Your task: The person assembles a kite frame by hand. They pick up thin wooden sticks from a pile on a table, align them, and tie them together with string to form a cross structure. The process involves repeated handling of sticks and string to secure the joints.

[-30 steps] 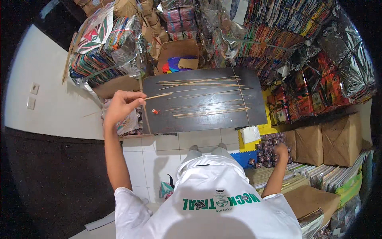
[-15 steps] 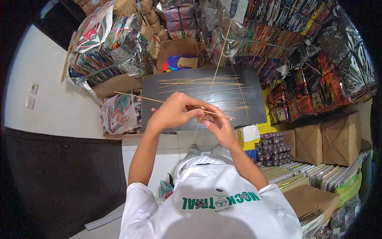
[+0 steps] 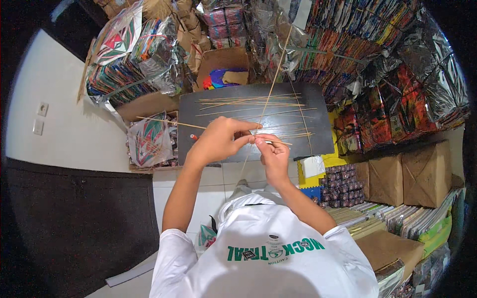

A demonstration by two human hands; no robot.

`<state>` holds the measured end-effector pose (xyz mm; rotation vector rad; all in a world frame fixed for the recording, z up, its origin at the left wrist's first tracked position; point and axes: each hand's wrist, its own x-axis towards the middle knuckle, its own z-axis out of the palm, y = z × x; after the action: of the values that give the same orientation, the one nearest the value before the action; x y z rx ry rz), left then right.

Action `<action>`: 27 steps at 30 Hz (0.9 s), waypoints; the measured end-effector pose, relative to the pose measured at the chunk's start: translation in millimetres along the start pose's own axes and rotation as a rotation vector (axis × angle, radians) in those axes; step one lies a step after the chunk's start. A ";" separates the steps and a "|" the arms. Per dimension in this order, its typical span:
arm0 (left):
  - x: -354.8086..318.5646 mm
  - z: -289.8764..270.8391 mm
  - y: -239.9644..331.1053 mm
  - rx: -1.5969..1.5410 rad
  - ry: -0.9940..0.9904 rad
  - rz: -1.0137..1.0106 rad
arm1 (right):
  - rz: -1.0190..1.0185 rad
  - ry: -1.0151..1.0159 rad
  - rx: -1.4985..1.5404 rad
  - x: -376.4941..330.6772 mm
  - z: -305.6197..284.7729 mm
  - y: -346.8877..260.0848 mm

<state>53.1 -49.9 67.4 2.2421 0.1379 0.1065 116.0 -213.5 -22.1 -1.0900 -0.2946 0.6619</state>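
Two thin bamboo sticks cross in front of me above a dark table [image 3: 198, 136]. The long stick [image 3: 277, 72] runs away from me at a steep slant. The crosswise stick [image 3: 191, 124] runs from the left to just past my right hand. My left hand [image 3: 216, 141] is closed round the crossing, thumb and fingers pinching the sticks. My right hand [image 3: 274, 156] is closed, thumb and forefinger pinched at the crosswise stick just right of the crossing. A small pale bit shows at the crossing; whether it is thread, I cannot tell.
Several loose bamboo sticks [image 3: 248, 101] lie across the table. A small red-and-white object [image 3: 193, 137] sits near its left edge. An open carton [image 3: 218, 57] stands behind, wrapped stacks [image 3: 348, 49] rise at the back right, and a carton with a printed kite-like sheet [image 3: 149, 141] is left.
My right hand has drawn its fingers in from an open curl below the crossing to a tight pinch at it. My left hand and the sticks have hardly moved.
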 end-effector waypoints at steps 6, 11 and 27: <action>-8.3 16.4 13.7 0.480 0.432 0.329 | 0.076 0.150 0.160 1.2 -6.2 11.4; -30.0 50.4 5.1 0.047 0.415 -0.065 | 0.125 0.134 0.325 1.8 -14.4 11.3; -10.6 94.8 -30.3 -0.600 0.700 -0.161 | 0.224 -0.086 0.125 -9.4 -11.2 11.8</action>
<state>52.5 -105.7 -15.7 1.5094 0.5779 0.7421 110.6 -223.9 -36.7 -0.9835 -0.2033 0.9167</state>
